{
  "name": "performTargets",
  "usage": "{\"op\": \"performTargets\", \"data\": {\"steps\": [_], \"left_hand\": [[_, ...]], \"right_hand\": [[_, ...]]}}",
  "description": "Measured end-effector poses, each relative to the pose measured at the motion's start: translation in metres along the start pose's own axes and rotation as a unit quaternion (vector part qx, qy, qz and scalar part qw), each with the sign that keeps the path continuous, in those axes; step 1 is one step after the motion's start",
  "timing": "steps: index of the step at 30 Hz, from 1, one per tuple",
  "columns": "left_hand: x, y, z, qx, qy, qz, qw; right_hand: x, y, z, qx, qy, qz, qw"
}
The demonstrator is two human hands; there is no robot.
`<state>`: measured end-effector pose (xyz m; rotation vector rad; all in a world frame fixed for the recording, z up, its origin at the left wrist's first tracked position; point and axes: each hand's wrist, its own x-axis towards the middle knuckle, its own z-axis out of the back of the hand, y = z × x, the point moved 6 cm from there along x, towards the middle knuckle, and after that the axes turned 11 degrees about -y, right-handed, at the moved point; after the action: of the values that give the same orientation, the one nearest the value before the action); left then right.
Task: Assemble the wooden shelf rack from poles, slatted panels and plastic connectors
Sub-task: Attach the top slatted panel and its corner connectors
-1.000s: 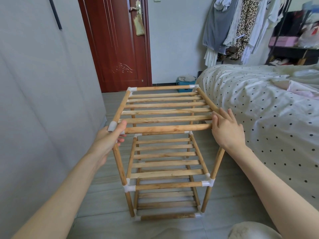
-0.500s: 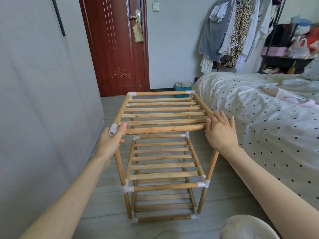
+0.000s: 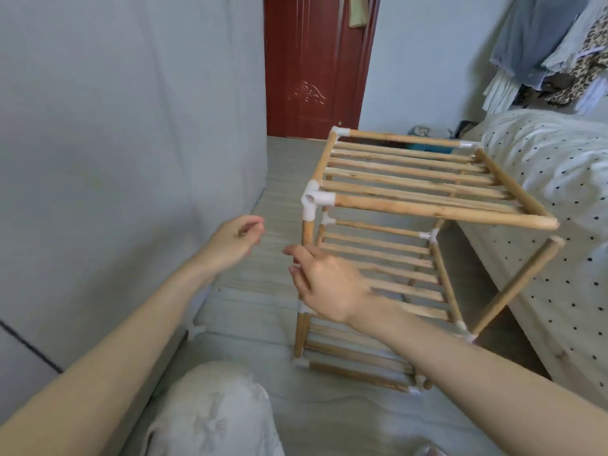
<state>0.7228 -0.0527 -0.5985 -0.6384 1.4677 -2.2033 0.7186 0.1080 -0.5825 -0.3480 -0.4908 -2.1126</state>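
Three-tier pale wooden slatted rack (image 3: 394, 245) stands on the floor beside the bed. Near-right top corner unjoined. Left hand (image 3: 235, 240) loosely curled, empty; right hand (image 3: 324, 284) fingers relaxed by the near-left pole. Judged light, wobbly; grip at poles.

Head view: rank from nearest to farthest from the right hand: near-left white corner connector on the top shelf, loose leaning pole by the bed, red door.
From the right hand:
1. Corner connector, just above it.
2. Leaning pole, to its right beside the bed.
3. Red door, far behind.
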Motion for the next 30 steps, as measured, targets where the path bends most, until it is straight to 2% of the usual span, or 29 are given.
{"op": "performTargets", "data": {"steps": [5,9,14,18,22,27,30], "left_hand": [[-0.005,0.122,0.037,0.074,-0.024,0.097,0.992],[-0.022,0.239,0.048,0.136,-0.028,0.195,0.971],[-0.054,0.358,0.041,0.214,0.034,0.276,0.936],[-0.058,0.416,0.026,0.324,0.116,0.237,0.908],[-0.079,0.455,0.01,0.457,0.237,0.197,0.834],[-0.092,0.471,0.008,0.515,0.248,0.132,0.81],[-0.095,0.474,0.006,0.526,0.25,0.124,0.804]], "right_hand": [[0.013,-0.008,-0.125,0.091,0.14,-0.085,0.982],[0.003,-0.022,-0.224,0.122,0.254,-0.148,0.948],[-0.019,-0.032,-0.326,0.109,0.365,-0.17,0.909],[-0.014,-0.028,-0.391,0.096,0.408,-0.146,0.896],[0.002,-0.014,-0.446,0.097,0.422,-0.113,0.894],[0.046,0.013,-0.496,0.095,0.389,-0.065,0.914],[0.056,0.032,-0.522,0.064,0.422,0.014,0.904]]}}
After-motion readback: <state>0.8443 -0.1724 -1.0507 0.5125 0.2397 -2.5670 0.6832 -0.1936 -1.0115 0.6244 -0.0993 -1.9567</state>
